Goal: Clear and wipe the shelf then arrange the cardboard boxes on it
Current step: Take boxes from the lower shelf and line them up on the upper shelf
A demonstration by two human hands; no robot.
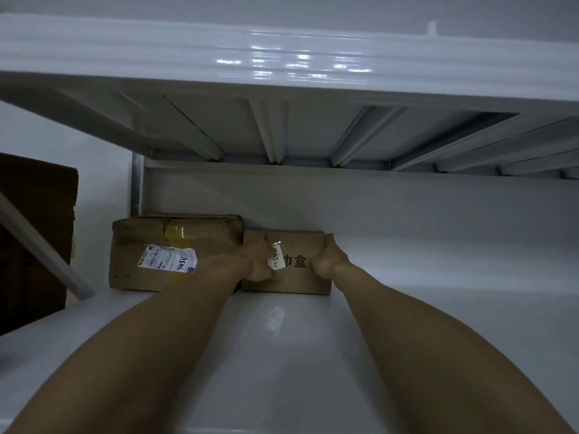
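Observation:
A small cardboard box (294,274) with printed black characters and a torn white label stands on the white metal shelf (438,302), far back near the rear wall. My left hand (255,261) grips its left side and my right hand (329,260) grips its right side, fingers curled over the top edge. A larger taped cardboard box (150,239) with a shipping label sits right beside it on the left, the two boxes touching.
The shelf above (282,67) overhangs low, its ribbed underside close over the boxes. A dark brown carton (34,239) stands outside the shelf frame at the left, behind a diagonal brace (47,255). The shelf surface stretches bare to the right.

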